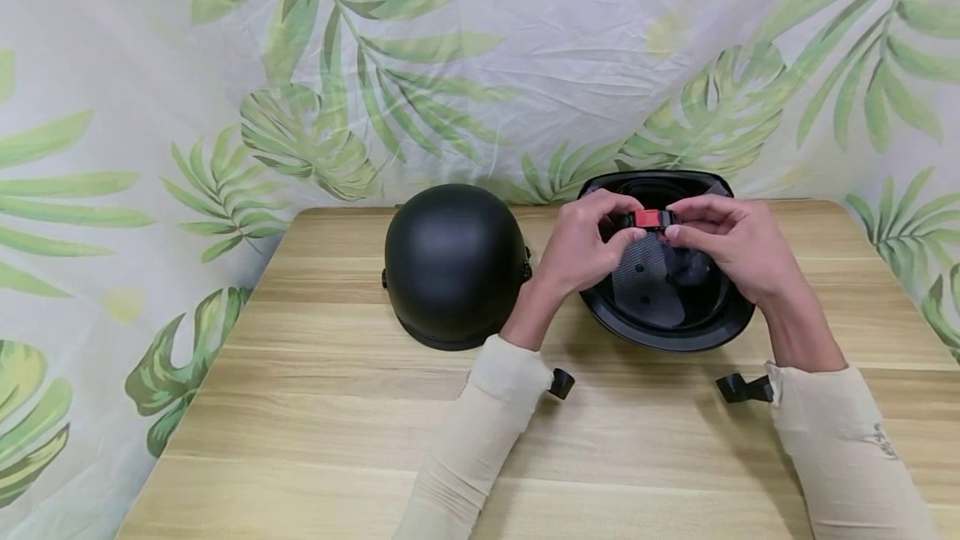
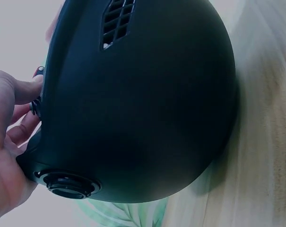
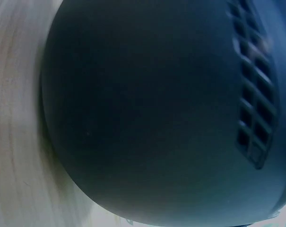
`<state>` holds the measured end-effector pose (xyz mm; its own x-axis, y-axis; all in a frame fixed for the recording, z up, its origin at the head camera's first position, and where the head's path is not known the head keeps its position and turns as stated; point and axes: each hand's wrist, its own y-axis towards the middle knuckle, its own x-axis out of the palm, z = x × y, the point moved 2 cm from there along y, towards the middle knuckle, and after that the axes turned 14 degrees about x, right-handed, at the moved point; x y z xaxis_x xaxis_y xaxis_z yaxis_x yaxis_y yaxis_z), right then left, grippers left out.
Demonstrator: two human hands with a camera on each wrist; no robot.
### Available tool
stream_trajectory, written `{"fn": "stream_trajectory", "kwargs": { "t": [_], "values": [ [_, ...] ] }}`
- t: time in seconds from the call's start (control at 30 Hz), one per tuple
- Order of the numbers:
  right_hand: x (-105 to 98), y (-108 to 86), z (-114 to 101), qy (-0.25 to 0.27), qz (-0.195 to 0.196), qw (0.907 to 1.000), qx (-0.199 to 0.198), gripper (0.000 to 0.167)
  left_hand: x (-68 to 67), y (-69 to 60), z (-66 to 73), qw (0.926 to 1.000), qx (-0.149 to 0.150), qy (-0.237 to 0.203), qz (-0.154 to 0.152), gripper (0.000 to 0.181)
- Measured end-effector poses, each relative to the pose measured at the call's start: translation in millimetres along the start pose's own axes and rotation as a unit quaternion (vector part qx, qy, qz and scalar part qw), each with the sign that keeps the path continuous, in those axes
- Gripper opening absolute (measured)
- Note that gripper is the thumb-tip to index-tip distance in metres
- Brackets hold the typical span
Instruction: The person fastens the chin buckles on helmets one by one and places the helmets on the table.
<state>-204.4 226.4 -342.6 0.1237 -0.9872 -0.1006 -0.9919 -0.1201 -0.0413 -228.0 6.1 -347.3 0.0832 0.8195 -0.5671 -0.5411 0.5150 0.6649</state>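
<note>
A black helmet [image 1: 675, 340] lies upside down on the table, its grey padded lining [image 1: 645, 277] facing up. Over its opening, a red and black strap buckle [image 1: 647, 219] is held between both hands. The left hand [image 1: 581, 244] pinches the buckle's left end between thumb and fingers, while the right hand [image 1: 738, 244] pinches the black right end. The two buckle parts appear joined. In the left wrist view, the helmet's shell [image 2: 143, 104] hides most of the buckle beside the left hand [image 2: 8, 137]. Only the shell [image 3: 147, 113] and its vent show in the right wrist view.
A second black helmet [image 1: 453, 265] stands dome up, left of the upturned one and close to the left wrist. Both are on a wood-grain table [image 1: 322, 432]. Behind the table hangs a leaf-print cloth [image 1: 450, 32]. Black camera mounts [image 1: 742, 388] stick out from the sleeves.
</note>
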Motion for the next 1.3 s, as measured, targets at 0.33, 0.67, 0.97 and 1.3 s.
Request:
{"fn": "stream_trajectory", "kwargs": {
  "t": [0.33,0.67,0.97,1.3],
  "values": [
    [-0.1,-2.3,-1.8,-0.032,0.002,0.9995,0.005,0.024,-0.1,0.8,1.6,0.9998,-0.002,0.015,-0.010,0.027],
    [-2.7,-4.1,-5.0,-0.175,0.045,0.9835,0.012,0.031,-1.2,0.6,-0.1,0.9993,-0.006,0.031,-0.022,0.027],
    [0.8,-6.1,-5.6,-0.258,0.030,0.9656,0.010,0.030,2.8,-0.2,3.0,0.9883,-0.030,0.098,-0.113,0.025],
    [7.3,-3.0,-3.0,-0.289,-0.004,0.9565,0.042,0.033,6.4,0.0,2.9,0.9766,-0.044,0.151,-0.147,0.025]
  ]
}}
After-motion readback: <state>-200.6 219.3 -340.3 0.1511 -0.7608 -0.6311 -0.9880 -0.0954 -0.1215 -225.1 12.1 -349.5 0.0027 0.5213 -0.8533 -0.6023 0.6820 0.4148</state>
